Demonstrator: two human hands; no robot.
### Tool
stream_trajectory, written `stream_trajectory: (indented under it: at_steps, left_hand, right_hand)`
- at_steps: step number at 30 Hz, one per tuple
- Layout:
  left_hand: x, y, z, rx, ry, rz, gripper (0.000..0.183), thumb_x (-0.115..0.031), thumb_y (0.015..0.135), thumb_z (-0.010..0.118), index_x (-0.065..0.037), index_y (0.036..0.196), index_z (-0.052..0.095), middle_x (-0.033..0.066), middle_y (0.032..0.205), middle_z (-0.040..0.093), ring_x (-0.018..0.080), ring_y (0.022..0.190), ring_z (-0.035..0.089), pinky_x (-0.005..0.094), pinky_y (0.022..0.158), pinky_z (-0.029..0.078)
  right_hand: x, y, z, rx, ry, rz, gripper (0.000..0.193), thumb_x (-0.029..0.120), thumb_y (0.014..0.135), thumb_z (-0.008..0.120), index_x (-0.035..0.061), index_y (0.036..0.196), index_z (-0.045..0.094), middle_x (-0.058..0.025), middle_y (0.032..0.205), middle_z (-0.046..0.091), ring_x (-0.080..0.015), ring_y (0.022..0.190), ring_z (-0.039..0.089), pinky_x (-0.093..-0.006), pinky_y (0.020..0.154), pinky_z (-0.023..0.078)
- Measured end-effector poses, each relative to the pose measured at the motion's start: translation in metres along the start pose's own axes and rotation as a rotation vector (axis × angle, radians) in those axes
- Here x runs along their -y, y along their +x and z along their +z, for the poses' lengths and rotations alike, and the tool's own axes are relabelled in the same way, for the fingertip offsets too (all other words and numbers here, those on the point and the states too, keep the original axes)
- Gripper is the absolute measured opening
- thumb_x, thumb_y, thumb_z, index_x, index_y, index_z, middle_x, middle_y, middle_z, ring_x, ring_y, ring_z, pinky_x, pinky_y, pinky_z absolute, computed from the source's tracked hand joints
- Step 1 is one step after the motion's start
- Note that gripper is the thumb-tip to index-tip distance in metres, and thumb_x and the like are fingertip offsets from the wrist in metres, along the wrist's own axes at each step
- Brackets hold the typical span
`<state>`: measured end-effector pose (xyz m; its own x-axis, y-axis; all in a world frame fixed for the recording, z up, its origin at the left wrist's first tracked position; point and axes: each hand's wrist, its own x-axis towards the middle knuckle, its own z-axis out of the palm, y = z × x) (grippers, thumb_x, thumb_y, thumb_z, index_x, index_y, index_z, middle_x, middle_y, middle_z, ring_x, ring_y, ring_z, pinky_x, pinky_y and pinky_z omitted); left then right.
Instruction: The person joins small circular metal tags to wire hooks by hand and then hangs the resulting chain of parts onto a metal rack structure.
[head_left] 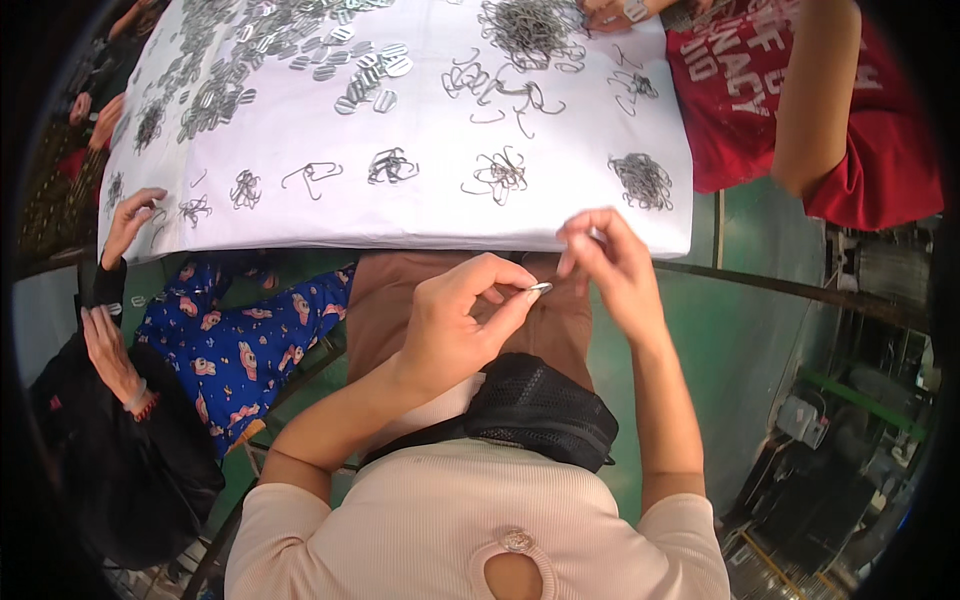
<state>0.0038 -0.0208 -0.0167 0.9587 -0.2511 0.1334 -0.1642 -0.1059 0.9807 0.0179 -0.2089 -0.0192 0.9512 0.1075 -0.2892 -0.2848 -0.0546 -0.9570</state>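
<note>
Over my lap, my left hand [465, 310] pinches a small flat silvery metal piece [540, 287] between thumb and fingertips. The piece shows nearly edge-on, so its full shape is hidden. To its right, my right hand [612, 272] is raised by the table edge with its fingers curled together. Those fingers are slightly blurred, and what they hold, if anything, cannot be made out. Beyond my hands, a dense pile of bent wire hooks [642, 181] and a looser heap of hooks [500, 174] lie on the white-covered table [430, 225].
Several smaller hook heaps, including one dark cluster [392, 167], line the near side. Farther back lie flat slotted metal discs [372, 75] and a large hook pile [530, 32]. A person in a red shirt [740, 95] sits right; another's hand [130, 222] reaches in left.
</note>
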Motion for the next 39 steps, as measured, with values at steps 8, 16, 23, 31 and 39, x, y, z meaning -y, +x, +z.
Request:
stream_trajectory:
  at_steps: [8,16,23,31,39]
  left_hand:
    - [0.001,-0.006,0.006,-0.029,0.067,0.098,0.01,-0.001,0.076,0.066,-0.001,0.083,0.059,0.0082,0.076,0.062,0.0187,0.065,0.061,0.0273,0.058,0.048]
    - [0.003,-0.009,0.003,-0.049,0.075,0.099,0.009,0.004,0.075,0.066,0.001,0.083,0.061,0.0079,0.077,0.064,0.0114,0.068,0.061,0.0227,0.065,0.049]
    - [0.002,-0.009,0.002,-0.058,0.036,0.078,0.011,0.002,0.075,0.066,0.001,0.084,0.06,0.0081,0.078,0.064,0.0136,0.069,0.063,0.024,0.063,0.05]
    - [0.004,-0.008,0.009,-0.005,0.067,0.104,0.011,0.001,0.075,0.066,0.0,0.084,0.06,0.0089,0.077,0.064,0.0169,0.068,0.063,0.0255,0.06,0.05]
    - [0.017,0.024,-0.022,-0.04,0.32,0.153,0.013,-0.004,0.078,0.064,0.0,0.091,0.063,0.0104,0.086,0.065,0.0197,0.071,0.064,0.0265,0.063,0.049]
  right_hand:
    - [0.002,0.163,0.026,0.016,-0.992,-0.348,0.014,0.016,0.078,0.062,0.0045,0.086,0.061,-0.0105,0.09,0.059,-0.0289,0.087,0.058,-0.0374,0.076,0.046]
    - [0.014,0.127,0.013,0.096,-0.62,-0.206,0.013,0.014,0.082,0.06,0.0012,0.084,0.059,-0.0095,0.08,0.062,-0.0209,0.073,0.06,-0.0318,0.067,0.047]
    - [0.027,-0.035,0.017,-0.062,0.24,0.009,0.011,0.014,0.086,0.06,0.0029,0.085,0.057,-0.0018,0.085,0.057,-0.0053,0.067,0.048,-0.0189,0.057,0.036]
    - [0.012,-0.048,0.029,-0.179,0.349,0.027,0.005,0.005,0.084,0.061,0.0025,0.087,0.058,0.0009,0.091,0.052,-0.0072,0.081,0.048,-0.0214,0.075,0.039]
    - [0.013,-0.054,0.033,-0.291,0.091,-0.304,0.005,0.003,0.082,0.061,0.0024,0.084,0.056,-0.0052,0.1,0.048,-0.0127,0.093,0.046,-0.0255,0.083,0.038]
